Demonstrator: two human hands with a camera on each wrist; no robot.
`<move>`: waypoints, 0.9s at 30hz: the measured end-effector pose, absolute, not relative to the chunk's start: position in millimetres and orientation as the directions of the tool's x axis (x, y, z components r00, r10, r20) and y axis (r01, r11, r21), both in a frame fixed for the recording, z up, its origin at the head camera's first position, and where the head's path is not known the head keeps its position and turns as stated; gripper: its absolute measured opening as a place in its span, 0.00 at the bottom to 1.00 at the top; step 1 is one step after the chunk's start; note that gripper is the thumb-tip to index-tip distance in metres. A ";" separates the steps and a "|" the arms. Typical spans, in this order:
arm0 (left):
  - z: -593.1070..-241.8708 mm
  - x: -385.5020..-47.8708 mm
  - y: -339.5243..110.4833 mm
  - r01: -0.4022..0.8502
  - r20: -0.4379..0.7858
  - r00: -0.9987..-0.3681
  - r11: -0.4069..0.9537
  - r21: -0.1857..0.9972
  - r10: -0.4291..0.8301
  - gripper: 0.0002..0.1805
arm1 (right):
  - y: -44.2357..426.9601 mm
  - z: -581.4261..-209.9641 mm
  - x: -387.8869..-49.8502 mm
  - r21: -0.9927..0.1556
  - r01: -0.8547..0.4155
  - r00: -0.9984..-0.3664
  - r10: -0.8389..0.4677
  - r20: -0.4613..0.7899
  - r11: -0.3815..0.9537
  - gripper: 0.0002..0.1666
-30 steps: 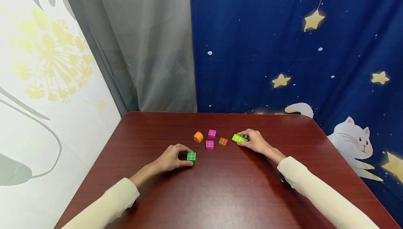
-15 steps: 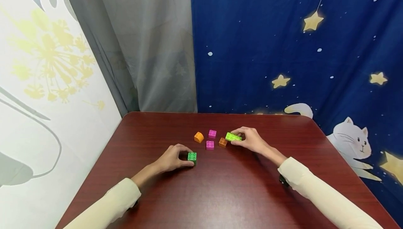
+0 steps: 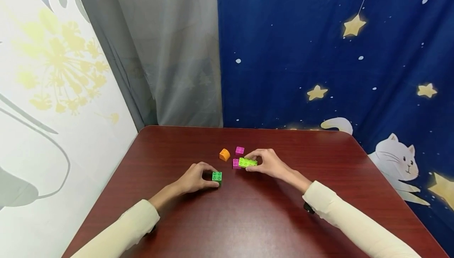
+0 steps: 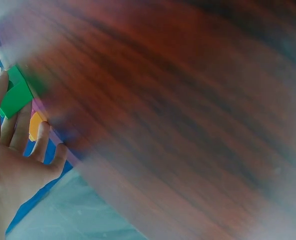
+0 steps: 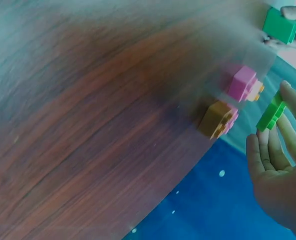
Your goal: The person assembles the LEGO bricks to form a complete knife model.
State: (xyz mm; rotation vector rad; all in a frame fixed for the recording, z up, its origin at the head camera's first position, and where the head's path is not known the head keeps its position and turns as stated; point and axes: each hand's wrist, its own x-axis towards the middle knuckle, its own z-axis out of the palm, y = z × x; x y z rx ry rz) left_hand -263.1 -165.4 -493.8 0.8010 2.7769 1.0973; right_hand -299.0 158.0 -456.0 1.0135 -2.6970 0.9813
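Note:
In the head view my left hand (image 3: 194,179) pinches a green toy brick (image 3: 217,176) between thumb and fingers, low over the table's middle. My right hand (image 3: 267,163) grips a long, thin lime-green brick (image 3: 247,162) with its studs up. From the head this brick covers part of the near pink brick (image 3: 235,163). An orange-brown brick (image 5: 217,120) shows in the right wrist view but is hidden in the head view. Behind stand another pink brick (image 3: 240,150) and an orange brick with a curved top (image 3: 224,154).
The dark red wooden table (image 3: 220,226) has rounded far corners. A blue curtain with stars (image 3: 283,53) and a grey curtain (image 3: 177,53) hang behind its far edge. A white patterned sheet (image 3: 71,139) rises at the left.
My right hand has carried the lime-green brick leftward and nearer, from beside the orange-brown brick to over the near pink one. My left hand stays in place with the green brick.

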 end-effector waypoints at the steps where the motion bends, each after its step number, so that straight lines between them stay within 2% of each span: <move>1: -494.0 -263.3 -165.5 0.452 0.144 -0.863 0.614 0.647 0.484 0.19 | 155.5 -456.6 -298.1 -0.538 -0.627 -0.768 -0.565 0.303 0.564 0.20; 12: -493.0 -264.7 -165.2 0.480 0.165 -0.853 0.623 0.618 0.495 0.18 | 128.5 -458.5 -289.3 -0.594 -0.630 -0.745 -0.606 0.279 0.501 0.22; 19: -492.0 -263.5 -164.4 0.497 0.175 -0.846 0.625 0.602 0.504 0.18 | 111.7 -461.8 -284.4 -0.608 -0.633 -0.734 -0.621 0.275 0.479 0.19; 27: -490.7 -263.9 -163.7 0.466 0.137 -0.861 0.653 0.597 0.490 0.26 | 95.4 -462.9 -280.2 -0.579 -0.678 -0.694 -0.656 0.298 0.454 0.20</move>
